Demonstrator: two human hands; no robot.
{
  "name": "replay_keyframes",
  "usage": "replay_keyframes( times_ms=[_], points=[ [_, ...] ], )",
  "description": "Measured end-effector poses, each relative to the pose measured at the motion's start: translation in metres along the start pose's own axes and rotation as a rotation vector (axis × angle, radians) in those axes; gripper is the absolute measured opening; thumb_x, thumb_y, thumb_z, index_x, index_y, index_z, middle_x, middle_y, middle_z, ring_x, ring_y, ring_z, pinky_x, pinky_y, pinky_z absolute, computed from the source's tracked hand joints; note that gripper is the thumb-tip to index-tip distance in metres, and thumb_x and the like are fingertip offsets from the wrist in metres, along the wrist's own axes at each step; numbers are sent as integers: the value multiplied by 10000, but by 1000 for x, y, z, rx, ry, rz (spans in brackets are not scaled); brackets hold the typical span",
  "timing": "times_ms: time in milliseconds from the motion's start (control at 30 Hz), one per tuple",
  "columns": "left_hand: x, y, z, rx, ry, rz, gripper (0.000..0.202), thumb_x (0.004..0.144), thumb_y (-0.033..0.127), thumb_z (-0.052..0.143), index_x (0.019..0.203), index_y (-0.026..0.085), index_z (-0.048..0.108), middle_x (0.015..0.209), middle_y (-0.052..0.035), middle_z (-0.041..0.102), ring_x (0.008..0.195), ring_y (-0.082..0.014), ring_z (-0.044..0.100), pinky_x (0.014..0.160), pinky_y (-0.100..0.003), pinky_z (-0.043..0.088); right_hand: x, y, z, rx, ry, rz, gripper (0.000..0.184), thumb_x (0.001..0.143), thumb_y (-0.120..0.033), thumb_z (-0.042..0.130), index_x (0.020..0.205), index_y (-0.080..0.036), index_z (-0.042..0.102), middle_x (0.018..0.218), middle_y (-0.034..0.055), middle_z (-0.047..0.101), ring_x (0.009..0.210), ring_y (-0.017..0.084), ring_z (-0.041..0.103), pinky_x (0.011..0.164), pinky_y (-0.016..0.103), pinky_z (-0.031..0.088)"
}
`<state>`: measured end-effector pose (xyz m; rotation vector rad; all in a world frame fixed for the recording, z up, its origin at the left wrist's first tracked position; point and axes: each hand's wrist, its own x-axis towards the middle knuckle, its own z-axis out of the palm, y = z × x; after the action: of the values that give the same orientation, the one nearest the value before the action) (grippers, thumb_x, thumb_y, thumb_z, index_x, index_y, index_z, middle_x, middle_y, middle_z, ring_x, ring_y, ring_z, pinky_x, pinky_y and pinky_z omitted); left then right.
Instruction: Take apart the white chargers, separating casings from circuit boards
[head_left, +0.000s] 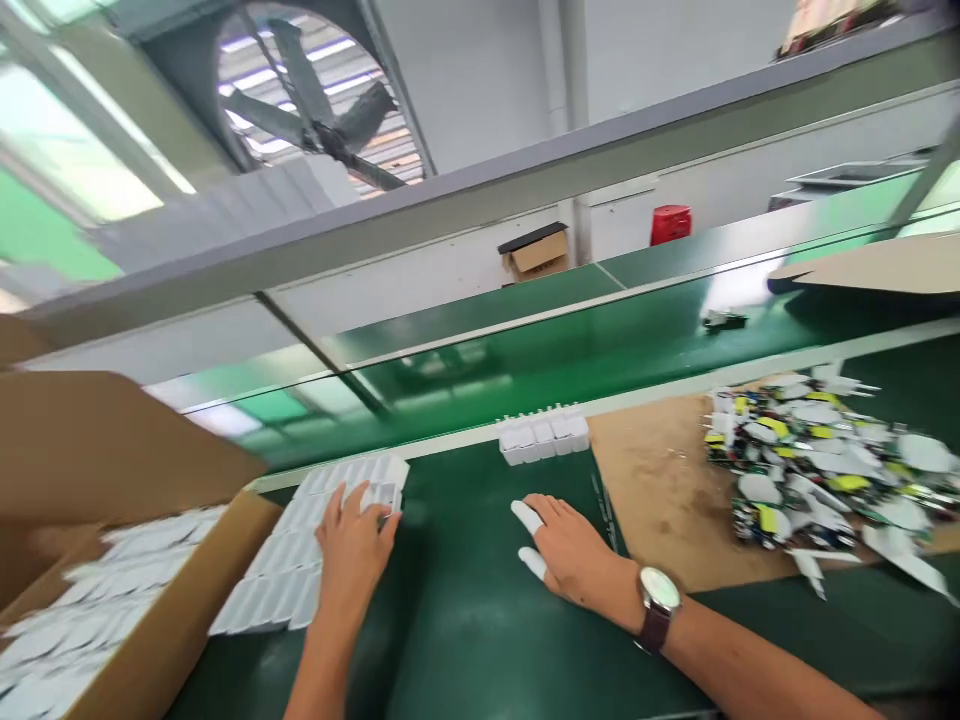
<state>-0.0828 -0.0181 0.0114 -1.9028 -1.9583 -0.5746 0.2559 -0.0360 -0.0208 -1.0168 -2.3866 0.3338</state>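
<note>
My left hand is at the right side of a block of white plastic cases set out in rows on the green table. Its fingers are bent, with thumb and index finger closed around a white case at the end of a row; the hand hides part of the block. My right hand hovers over or rests on the table to the right, holding nothing, fingers apart. White covers sit on two of its fingertips, and a watch is on the wrist. Beyond it stands a short row of white cases.
At left, an open cardboard box holds many white pieces. On the right, a brown cardboard sheet carries a heap of circuit boards with white and yellow parts. A ledge and green conveyor run behind the green table.
</note>
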Motion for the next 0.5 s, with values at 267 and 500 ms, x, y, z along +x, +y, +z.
replay_keyframes(
  times_ms=[267, 500],
  points=[
    [16, 79, 35, -438, -131, 377, 447, 886, 605, 489, 681, 253, 673, 1289, -113, 711, 1076, -347, 713, 876, -460, 593, -1, 4, -47, -116, -60, 115, 500, 952, -330, 641, 1382, -102, 528, 1394, 188, 564, 1153, 310, 624, 983, 459, 545],
    [14, 90, 35, -635, -223, 289, 417, 788, 668, 573, 720, 287, 727, 1256, -47, 734, 784, -245, 762, 509, -276, 582, -57, 55, -149, -422, 126, 496, 383, 956, -204, 589, 1324, -96, 593, 1425, 223, 541, 1332, 353, 495, 1137, 538, 413]
  ],
)
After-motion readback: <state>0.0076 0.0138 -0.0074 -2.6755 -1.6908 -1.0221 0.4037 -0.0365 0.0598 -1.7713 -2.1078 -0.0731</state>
